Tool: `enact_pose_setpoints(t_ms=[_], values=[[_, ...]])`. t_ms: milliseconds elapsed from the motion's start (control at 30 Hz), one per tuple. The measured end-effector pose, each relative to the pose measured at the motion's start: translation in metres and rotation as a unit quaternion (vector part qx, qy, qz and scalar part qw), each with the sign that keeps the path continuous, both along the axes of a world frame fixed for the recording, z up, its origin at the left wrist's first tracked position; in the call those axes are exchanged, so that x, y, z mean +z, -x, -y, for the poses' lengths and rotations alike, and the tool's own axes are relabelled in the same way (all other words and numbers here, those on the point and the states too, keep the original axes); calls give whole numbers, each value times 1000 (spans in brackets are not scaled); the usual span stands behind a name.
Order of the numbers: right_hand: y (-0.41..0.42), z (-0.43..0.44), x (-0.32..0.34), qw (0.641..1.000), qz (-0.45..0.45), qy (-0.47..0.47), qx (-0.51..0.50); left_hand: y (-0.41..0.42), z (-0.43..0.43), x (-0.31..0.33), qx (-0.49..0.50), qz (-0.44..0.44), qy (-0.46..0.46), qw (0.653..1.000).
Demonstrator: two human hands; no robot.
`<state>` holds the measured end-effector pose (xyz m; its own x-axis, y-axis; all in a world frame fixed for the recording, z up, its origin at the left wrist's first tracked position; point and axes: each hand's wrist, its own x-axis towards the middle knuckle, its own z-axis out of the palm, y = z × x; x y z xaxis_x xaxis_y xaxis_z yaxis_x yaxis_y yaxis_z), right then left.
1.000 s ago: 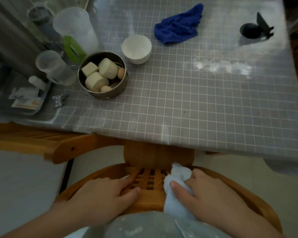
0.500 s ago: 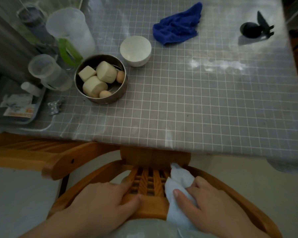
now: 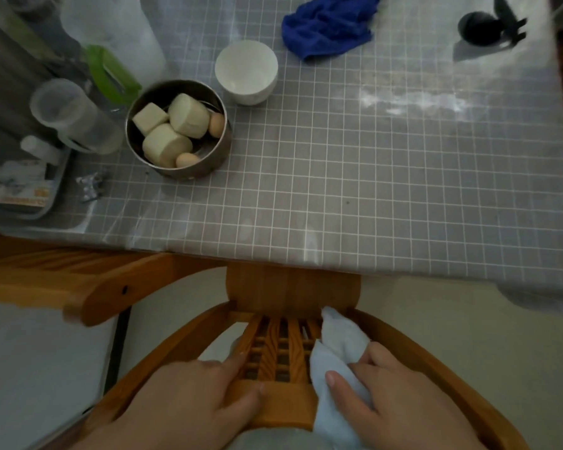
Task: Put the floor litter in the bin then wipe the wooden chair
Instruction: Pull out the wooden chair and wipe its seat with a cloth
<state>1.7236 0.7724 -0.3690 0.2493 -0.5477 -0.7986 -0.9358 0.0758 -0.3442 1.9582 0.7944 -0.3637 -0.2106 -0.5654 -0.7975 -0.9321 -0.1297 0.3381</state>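
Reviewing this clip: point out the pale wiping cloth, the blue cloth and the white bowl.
pale wiping cloth (image 3: 338,347), head view, its upper fold over the chair slats.
blue cloth (image 3: 326,26), head view, middle of the crumpled heap.
white bowl (image 3: 246,68), head view, inside bottom.

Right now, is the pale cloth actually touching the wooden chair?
Touching. The head view shows the right hand pressing the pale cloth flat against the wooden chair, with its tip lying over the slats and no gap visible.
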Motion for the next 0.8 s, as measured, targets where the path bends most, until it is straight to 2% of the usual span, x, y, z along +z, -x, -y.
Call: enact_pose_setpoints(t_ms=[167, 367, 533, 800], values=[[3, 1, -12, 998, -24, -60, -26, 5, -9, -11, 18, -15, -30, 999], [4, 3, -7, 1000, 8, 6, 1, 1, 2, -7, 7, 4, 18, 1000], [6, 8, -20, 999, 25, 36, -15, 3, 21, -14, -35, 31, 39, 998], [0, 33, -24, 997, 52, 40, -41, -2, 52, -17, -47, 64, 58, 995]])
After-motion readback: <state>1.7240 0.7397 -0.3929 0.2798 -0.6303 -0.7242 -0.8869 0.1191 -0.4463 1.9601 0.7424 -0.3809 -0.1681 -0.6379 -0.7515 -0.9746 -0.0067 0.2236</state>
